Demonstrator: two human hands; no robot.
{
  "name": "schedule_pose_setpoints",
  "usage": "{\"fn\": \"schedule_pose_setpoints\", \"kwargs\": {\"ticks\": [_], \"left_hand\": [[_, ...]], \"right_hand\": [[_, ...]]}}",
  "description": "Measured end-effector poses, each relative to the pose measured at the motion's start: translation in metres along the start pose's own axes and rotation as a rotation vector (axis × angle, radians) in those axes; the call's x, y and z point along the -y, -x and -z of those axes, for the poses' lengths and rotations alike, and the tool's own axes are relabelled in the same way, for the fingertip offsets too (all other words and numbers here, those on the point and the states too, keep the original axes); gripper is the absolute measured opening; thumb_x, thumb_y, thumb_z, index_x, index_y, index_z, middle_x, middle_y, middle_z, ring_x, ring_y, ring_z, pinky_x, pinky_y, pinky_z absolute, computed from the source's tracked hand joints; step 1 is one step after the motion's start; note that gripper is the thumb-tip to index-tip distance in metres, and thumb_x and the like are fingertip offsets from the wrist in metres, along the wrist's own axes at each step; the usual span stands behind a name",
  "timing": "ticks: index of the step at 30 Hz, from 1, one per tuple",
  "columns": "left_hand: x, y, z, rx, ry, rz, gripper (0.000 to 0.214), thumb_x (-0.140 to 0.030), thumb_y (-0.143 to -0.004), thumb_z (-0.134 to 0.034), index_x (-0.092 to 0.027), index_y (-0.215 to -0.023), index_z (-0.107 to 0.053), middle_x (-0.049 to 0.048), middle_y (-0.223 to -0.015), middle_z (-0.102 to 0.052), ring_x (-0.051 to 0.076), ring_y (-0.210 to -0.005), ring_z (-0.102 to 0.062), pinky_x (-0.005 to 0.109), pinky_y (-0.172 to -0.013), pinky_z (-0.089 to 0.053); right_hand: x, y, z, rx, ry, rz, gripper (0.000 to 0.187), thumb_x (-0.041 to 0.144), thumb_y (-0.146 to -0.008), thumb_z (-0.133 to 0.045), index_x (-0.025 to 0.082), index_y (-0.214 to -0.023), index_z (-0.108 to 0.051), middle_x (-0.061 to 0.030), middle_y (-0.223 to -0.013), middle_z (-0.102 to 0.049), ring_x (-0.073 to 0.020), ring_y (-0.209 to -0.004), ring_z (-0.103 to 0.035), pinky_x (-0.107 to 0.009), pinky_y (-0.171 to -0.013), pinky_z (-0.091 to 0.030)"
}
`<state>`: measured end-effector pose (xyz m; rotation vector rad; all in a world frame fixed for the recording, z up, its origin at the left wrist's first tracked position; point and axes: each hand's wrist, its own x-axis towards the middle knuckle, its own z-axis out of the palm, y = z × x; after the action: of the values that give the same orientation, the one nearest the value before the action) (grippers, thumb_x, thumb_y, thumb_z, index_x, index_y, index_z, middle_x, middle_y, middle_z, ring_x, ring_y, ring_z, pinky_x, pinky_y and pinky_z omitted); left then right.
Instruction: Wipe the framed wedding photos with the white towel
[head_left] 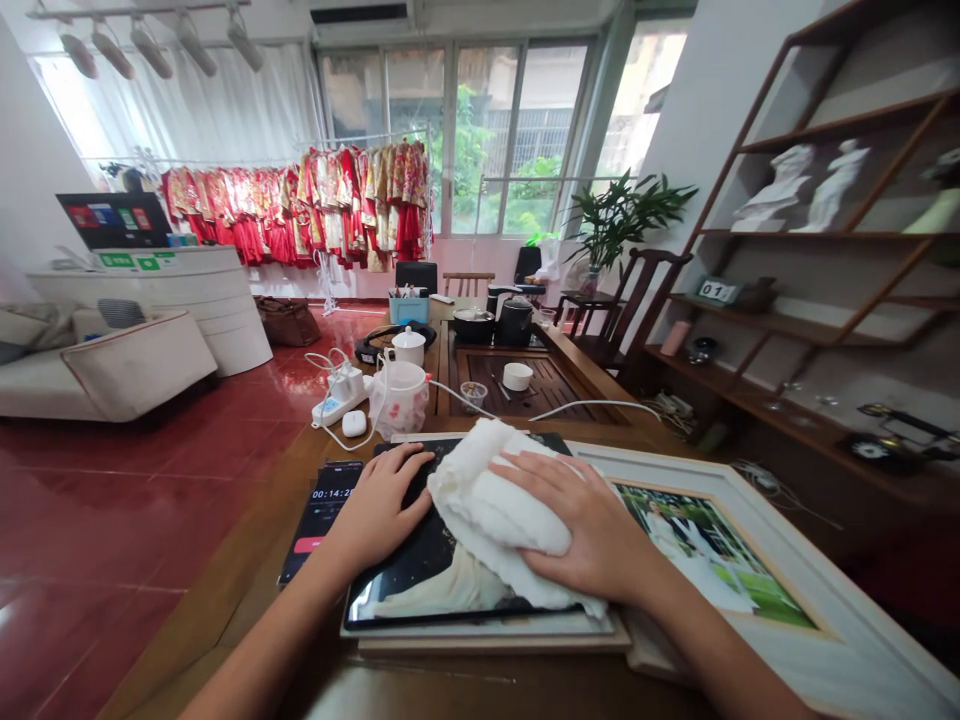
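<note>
White towel [495,510] bunched under the flat right hand [577,525], pressing on the glossy photo panel [427,570] at the worktop [225,610] near edge, while the spread left hand [379,500] pinned the panel steady!

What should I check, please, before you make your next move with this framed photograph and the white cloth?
1. Right hand pressed on the white cloth: ok.
2. Left hand flat on the dark framed photograph: ok.
3. Phone lying beside the dark framed photograph, not on it: ok.
4. Surface under the white cloth free of marks: cannot tell, it is hidden.
5. Dark framed photograph apart from the white-framed wedding photograph: cannot tell.
</note>
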<state>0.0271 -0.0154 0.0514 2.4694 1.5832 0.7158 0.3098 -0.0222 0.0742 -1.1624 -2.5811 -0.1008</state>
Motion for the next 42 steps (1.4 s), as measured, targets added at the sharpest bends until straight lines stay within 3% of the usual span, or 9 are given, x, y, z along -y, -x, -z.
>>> {"fn": "schedule_pose_setpoints", "kwargs": {"ticks": [6, 9, 15, 19, 25, 35, 42], "left_hand": [[0.0, 0.0, -0.001, -0.035, 0.008, -0.01, 0.036, -0.034, -0.096, -0.048, -0.028, -0.131, -0.052, 0.0035, -0.141, -0.049, 0.024, -0.132, -0.044, 0.046, -0.112, -0.034], [0.001, 0.0, -0.001, -0.035, 0.015, -0.015, 0.036, -0.033, -0.096, -0.048, -0.03, -0.132, -0.052, 0.0032, -0.141, -0.05, 0.025, -0.132, -0.045, 0.046, -0.111, -0.034], [0.003, -0.002, -0.002, 0.004, 0.018, -0.017, 0.046, -0.027, -0.089, -0.057, -0.03, -0.135, -0.05, 0.0035, -0.145, -0.046, 0.027, -0.133, -0.043, 0.047, -0.112, -0.034], [0.001, -0.001, -0.001, -0.007, 0.02, -0.012, 0.04, -0.031, -0.094, -0.05, -0.03, -0.134, -0.05, 0.0028, -0.143, -0.048, 0.025, -0.133, -0.043, 0.046, -0.112, -0.034], [-0.003, 0.001, 0.002, -0.031, 0.03, -0.003, 0.037, -0.033, -0.096, -0.047, -0.029, -0.133, -0.051, 0.0033, -0.142, -0.049, 0.025, -0.131, -0.045, 0.047, -0.111, -0.035], [-0.007, 0.003, 0.005, -0.007, 0.053, 0.001, 0.043, -0.031, -0.092, -0.054, -0.031, -0.135, -0.05, 0.0037, -0.144, -0.047, 0.027, -0.132, -0.044, 0.048, -0.11, -0.036], [-0.011, 0.004, 0.005, -0.011, 0.035, 0.019, 0.037, -0.033, -0.096, -0.046, -0.03, -0.132, -0.052, 0.0031, -0.142, -0.049, 0.026, -0.131, -0.044, 0.049, -0.111, -0.035]], "right_hand": [[-0.017, 0.003, -0.005, -0.141, 0.094, -0.151, 0.068, 0.05, -0.081, -0.057, 0.031, -0.143, -0.037, -0.0065, -0.143, -0.05, -0.031, -0.129, -0.046, -0.057, -0.103, -0.031], [-0.01, 0.005, -0.004, -0.123, 0.067, -0.079, 0.067, 0.048, -0.081, -0.057, 0.031, -0.143, -0.037, -0.0061, -0.145, -0.048, -0.0314, -0.131, -0.044, -0.058, -0.105, -0.028], [0.012, 0.006, 0.005, 0.031, -0.035, 0.114, 0.078, 0.041, -0.071, -0.062, 0.037, -0.144, -0.034, 0.0012, -0.151, -0.038, -0.0271, -0.136, -0.037, -0.054, -0.111, -0.022], [0.001, 0.005, 0.006, -0.018, 0.008, 0.008, 0.072, 0.043, -0.076, -0.06, 0.038, -0.143, -0.034, 0.0002, -0.149, -0.042, -0.027, -0.135, -0.039, -0.055, -0.11, -0.023], [-0.016, 0.008, 0.0, -0.106, 0.099, -0.131, 0.065, 0.05, -0.084, -0.054, 0.032, -0.144, -0.036, -0.0084, -0.145, -0.046, -0.03, -0.133, -0.041, -0.058, -0.106, -0.026], [0.01, 0.009, 0.011, -0.011, -0.021, 0.089, 0.077, 0.048, -0.077, -0.061, 0.035, -0.147, -0.031, -0.0024, -0.15, -0.04, -0.0292, -0.135, -0.039, -0.054, -0.111, -0.024], [-0.012, 0.012, 0.002, -0.104, 0.064, -0.1, 0.071, 0.053, -0.081, -0.058, 0.033, -0.146, -0.034, -0.0076, -0.146, -0.046, -0.0317, -0.133, -0.042, -0.061, -0.107, -0.026]]}}
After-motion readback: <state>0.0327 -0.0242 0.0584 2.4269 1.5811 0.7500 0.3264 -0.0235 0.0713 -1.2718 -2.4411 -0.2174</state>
